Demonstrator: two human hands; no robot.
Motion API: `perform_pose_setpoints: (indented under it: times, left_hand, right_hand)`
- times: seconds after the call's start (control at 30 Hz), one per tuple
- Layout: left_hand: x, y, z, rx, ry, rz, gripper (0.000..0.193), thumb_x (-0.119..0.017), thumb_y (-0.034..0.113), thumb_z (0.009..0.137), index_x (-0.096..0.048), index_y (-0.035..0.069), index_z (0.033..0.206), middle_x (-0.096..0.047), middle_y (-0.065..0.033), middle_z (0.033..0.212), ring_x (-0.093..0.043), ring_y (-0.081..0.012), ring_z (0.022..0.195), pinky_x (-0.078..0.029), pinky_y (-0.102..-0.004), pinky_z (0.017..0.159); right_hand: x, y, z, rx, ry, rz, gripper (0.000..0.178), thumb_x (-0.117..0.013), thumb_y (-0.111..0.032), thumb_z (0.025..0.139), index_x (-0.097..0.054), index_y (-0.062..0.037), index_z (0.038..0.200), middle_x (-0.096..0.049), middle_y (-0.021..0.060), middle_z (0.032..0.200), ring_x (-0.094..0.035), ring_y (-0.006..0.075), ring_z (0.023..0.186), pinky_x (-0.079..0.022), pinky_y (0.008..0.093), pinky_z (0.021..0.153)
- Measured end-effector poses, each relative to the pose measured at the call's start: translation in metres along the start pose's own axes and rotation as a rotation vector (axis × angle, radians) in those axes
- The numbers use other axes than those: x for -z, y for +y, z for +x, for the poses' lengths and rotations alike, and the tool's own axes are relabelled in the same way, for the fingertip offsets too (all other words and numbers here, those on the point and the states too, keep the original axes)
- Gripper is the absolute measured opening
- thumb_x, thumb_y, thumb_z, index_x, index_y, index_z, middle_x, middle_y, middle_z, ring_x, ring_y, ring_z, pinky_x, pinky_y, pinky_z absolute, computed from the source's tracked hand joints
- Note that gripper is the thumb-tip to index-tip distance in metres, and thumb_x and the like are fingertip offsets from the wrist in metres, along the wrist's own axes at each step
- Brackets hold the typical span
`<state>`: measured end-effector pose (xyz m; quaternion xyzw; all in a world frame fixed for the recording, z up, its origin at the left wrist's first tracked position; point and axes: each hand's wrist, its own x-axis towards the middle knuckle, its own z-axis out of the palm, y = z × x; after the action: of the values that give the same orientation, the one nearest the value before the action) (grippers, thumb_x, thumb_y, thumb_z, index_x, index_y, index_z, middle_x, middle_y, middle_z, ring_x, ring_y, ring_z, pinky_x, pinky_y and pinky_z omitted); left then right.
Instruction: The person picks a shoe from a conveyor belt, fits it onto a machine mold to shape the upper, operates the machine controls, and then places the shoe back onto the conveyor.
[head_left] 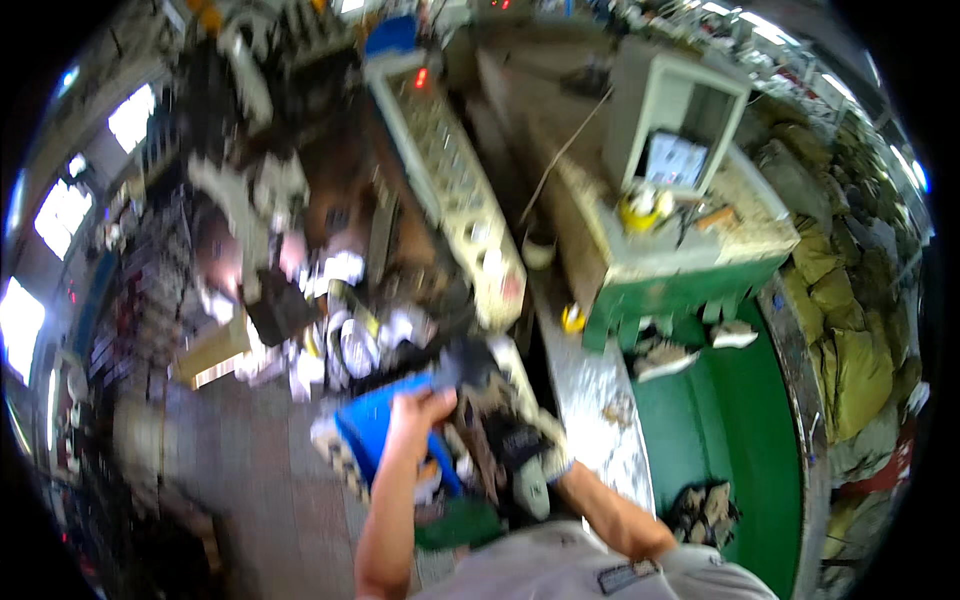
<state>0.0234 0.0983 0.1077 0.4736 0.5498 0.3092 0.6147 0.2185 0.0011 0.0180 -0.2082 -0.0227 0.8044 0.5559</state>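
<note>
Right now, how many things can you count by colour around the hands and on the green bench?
Blue: 1, the crate under the left hand
Yellow: 2, a tape roll and a small roll
Green: 1, the bench
Total: 4

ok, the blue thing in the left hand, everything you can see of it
The blue object looks like a flat, boxy plastic piece, bright blue, with a pale, dark-spotted edge at its lower left. It sits tilted, its upper right end rising toward the dark machine parts. The left hand grips its upper edge, fingers over the top. Motion blur hides finer detail, so what exactly it is cannot be told.
</note>
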Motion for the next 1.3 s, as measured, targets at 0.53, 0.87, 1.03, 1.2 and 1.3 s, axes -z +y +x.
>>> perform_pose_setpoints:
  times: [0.53, 0.87, 1.03, 1.2, 1.3]
  left_hand:
    - [0.171, -0.11, 0.043, -0.13, 0.396, -0.535, 0.044, -0.074, -0.003, 0.083, -0.062, -0.009, 0.125, -0.069, -0.0172, 0.109, -0.071, -0.0222, 0.084, -0.064, -0.035, 0.076]
    - [0.177, -0.088, 0.052, -0.301, 0.445, -0.645, 0.049, -0.065, -0.003, 0.088, -0.054, -0.012, 0.134, -0.065, -0.0224, 0.123, -0.071, -0.025, 0.099, -0.06, -0.032, 0.088]
    - [0.153, -0.129, 0.066, -0.077, 0.395, -0.598, 0.036, -0.064, 0.023, 0.097, -0.065, -0.002, 0.124, -0.071, -0.0056, 0.104, -0.067, -0.0143, 0.089, -0.052, -0.0265, 0.079]
    - [0.128, -0.135, 0.063, 0.041, 0.277, -0.853, 0.043, -0.045, 0.038, 0.107, -0.067, 0.003, 0.118, -0.072, -0.0052, 0.101, -0.068, -0.0146, 0.088, -0.052, -0.0298, 0.079]
    - [0.133, -0.147, 0.065, -0.026, 0.3, -0.727, 0.044, -0.045, 0.038, 0.108, -0.069, 0.002, 0.114, -0.072, -0.0047, 0.101, -0.068, -0.0133, 0.088, -0.053, -0.0302, 0.079]
  right_hand:
    - [-0.046, 0.097, 0.157, 0.041, 0.037, -0.348, 0.046, -0.061, -0.017, 0.101, -0.051, 0.0002, 0.142, -0.068, 0.0072, 0.123, -0.067, 0.0146, 0.104, -0.056, 0.0287, 0.09]
    - [-0.073, 0.107, 0.201, 0.108, 0.083, -0.279, 0.052, -0.07, -0.023, 0.097, -0.052, -0.0017, 0.14, -0.069, 0.009, 0.119, -0.069, 0.0155, 0.1, -0.058, 0.0306, 0.085]
    - [-0.065, 0.12, 0.219, 0.162, 0.171, -0.319, 0.033, -0.071, -0.022, 0.096, -0.068, -0.0011, 0.121, -0.072, 0.0073, 0.109, -0.069, 0.0143, 0.092, -0.057, 0.0295, 0.081]
    - [-0.055, 0.118, 0.221, 0.214, 0.244, -0.457, 0.032, -0.071, -0.023, 0.096, -0.07, 0.0016, 0.117, -0.073, 0.008, 0.108, -0.067, 0.0143, 0.093, -0.055, 0.0279, 0.082]
    - [-0.054, 0.122, 0.221, 0.227, 0.223, -0.424, 0.033, -0.071, -0.024, 0.097, -0.07, 0.0023, 0.118, -0.072, 0.0084, 0.109, -0.067, 0.0145, 0.094, -0.054, 0.0271, 0.083]
